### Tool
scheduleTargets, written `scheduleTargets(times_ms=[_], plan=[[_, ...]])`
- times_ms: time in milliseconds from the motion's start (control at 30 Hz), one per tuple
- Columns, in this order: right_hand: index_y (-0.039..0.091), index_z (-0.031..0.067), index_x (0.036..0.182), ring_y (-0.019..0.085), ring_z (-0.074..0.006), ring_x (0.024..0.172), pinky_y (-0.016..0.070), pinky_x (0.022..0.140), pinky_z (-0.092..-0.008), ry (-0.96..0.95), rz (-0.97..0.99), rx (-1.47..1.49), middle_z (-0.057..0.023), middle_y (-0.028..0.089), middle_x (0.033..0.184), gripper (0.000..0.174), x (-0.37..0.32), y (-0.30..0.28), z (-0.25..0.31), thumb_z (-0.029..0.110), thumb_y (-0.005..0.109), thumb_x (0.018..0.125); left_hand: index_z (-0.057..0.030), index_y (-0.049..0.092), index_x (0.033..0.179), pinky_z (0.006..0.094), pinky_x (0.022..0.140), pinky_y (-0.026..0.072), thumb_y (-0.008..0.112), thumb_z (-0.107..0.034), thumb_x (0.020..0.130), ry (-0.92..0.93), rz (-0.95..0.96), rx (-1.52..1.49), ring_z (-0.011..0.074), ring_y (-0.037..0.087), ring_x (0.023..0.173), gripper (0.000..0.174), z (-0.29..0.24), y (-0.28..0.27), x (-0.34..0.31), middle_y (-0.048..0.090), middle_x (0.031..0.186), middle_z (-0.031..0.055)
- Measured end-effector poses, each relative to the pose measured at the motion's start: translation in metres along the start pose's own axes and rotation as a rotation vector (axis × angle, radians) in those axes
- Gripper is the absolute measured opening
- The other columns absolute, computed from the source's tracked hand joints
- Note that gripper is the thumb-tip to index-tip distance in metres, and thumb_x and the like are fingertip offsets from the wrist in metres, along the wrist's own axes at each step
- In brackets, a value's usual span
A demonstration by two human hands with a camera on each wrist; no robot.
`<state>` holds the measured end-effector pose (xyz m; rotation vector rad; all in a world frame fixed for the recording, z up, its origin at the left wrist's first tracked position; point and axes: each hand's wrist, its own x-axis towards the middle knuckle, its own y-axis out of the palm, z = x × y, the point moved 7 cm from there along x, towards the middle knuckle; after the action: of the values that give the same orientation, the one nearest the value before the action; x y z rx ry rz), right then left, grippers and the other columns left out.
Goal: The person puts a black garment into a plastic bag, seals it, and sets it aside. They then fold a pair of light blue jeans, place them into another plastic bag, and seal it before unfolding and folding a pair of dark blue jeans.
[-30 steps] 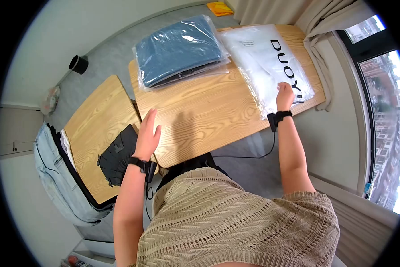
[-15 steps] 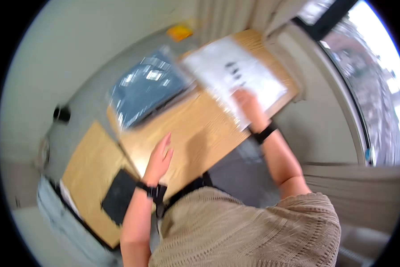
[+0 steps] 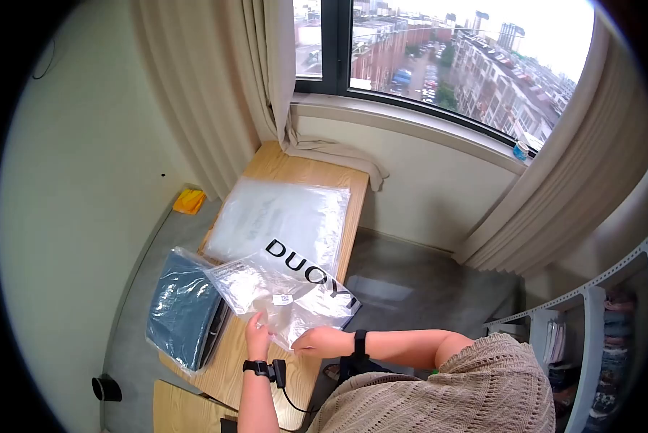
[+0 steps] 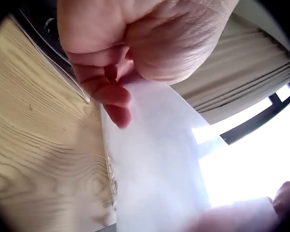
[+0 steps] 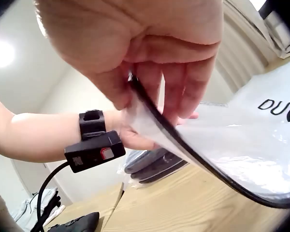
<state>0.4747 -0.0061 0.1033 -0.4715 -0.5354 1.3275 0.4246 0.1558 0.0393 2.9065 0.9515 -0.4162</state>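
Note:
A clear plastic bag (image 3: 313, 303) with black "DUOY" lettering is raised off more clear bags (image 3: 280, 209) on the wooden table. My left hand (image 3: 257, 335) pinches its near edge, thumb and fingers curled on the film in the left wrist view. Close beside it, my right hand (image 3: 324, 341) pinches a corner where a black edge strip (image 5: 183, 140) begins. That strip curves down along the bag's mouth in the right wrist view. Left of the hands lies a folded blue item (image 3: 183, 307) in a clear bag, partly under the raised bag's corner.
A second wooden table (image 3: 183, 411) adjoins at the lower left, with a dark folded item (image 5: 77, 223) on it. A black bin (image 3: 107, 390) and a yellow item (image 3: 189, 202) are on the floor. Curtains (image 3: 194, 94) and a window stand beyond; a shelf (image 3: 591, 353) is at right.
The view has swung right toward the window. My right hand has lifted the lettered bag from the table, and my left hand, free before, has come over and taken its edge.

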Motion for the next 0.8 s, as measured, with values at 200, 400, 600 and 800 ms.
scheduleTargets(times_ms=[200,400,600,800], plan=[[0.065,0.0065,0.096,0.062,-0.0337,0.085,0.0484,0.073,-0.0397,0.398,-0.370,0.076,-0.0154,0.065,0.091,0.022,-0.035,-0.057,-0.064,0.025,0.058,0.085,0.0031,0.042,0.132,0.0297,0.098,0.0363,0.036,0.010,0.076,0.312,-0.082,0.514,0.0307,0.040,0.127,0.057,-0.039,-0.012,-0.042,0.047,0.130,0.0253],[0.056,-0.0048,0.111,0.060,-0.0373,0.095,0.0478,0.083,-0.0398,0.551,-0.390,-0.052,-0.0268,0.062,0.100,0.048,-0.040,-0.035,-0.082,0.034,0.060,0.084,-0.0138,0.043,0.137,0.0195,0.051,0.0385,0.037,0.009,0.078,0.273,-0.117,0.174,0.0046,0.041,0.054,0.064,-0.103,-0.077,-0.172,0.047,0.065,-0.0035],[0.044,-0.0021,0.125,0.057,-0.0161,0.097,0.0431,0.085,-0.0285,0.390,0.030,0.544,-0.0132,0.062,0.104,0.050,0.024,0.066,-0.009,0.031,0.058,0.090,-0.0047,0.038,0.138,0.0182,0.053,0.0384,0.042,0.003,0.080,0.309,-0.450,-0.041,0.0044,0.045,0.057,0.059,-0.102,-0.169,-0.311,0.054,0.127,0.0032],[0.040,-0.0008,0.131,0.058,-0.0162,0.095,0.0434,0.084,-0.0274,0.394,0.491,0.711,-0.0145,0.059,0.110,0.053,0.081,-0.007,0.010,0.033,0.053,0.092,-0.0004,0.036,0.138,0.0181,0.055,0.0383,0.043,0.004,0.079,0.194,-0.793,-0.354,0.0055,0.044,0.057,0.060,-0.155,-0.110,-0.302,0.048,0.134,0.0069]])
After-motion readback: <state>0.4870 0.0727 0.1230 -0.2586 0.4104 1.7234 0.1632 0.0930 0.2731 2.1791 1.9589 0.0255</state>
